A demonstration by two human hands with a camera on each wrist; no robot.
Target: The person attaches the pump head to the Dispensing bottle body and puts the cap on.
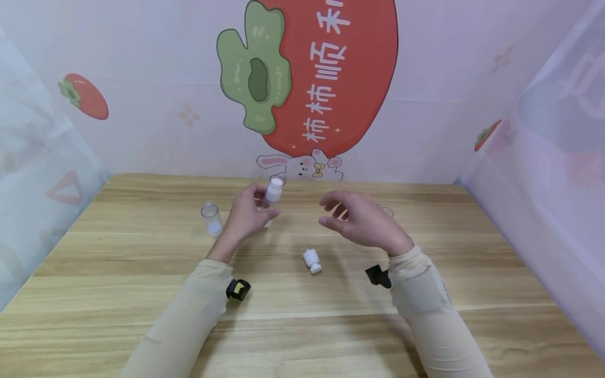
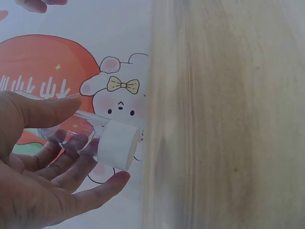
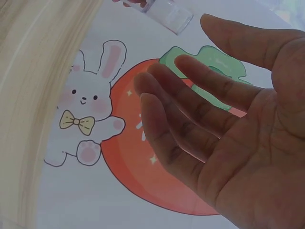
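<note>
My left hand [image 1: 248,210] holds a small bottle [image 1: 274,190] with clear walls and white parts, raised above the wooden table. Thumb and fingers curl round its see-through body, and a white end piece [image 2: 116,143] sticks out past them in the left wrist view. To the right, my right hand [image 1: 361,218] hovers over the table with loosely bent fingers and nothing in its grasp. Its palm [image 3: 252,162] shows bare in the right wrist view. A small white pump-like piece [image 1: 312,261] lies on its side between the forearms.
Left of my left hand stands a clear container [image 1: 211,219] with white at its bottom. A thin clear rim [image 1: 387,211] peeks out behind my right hand, mostly hidden. The wooden table [image 1: 302,341] ends at a printed backdrop [image 1: 165,126], with hanging sheets on both sides.
</note>
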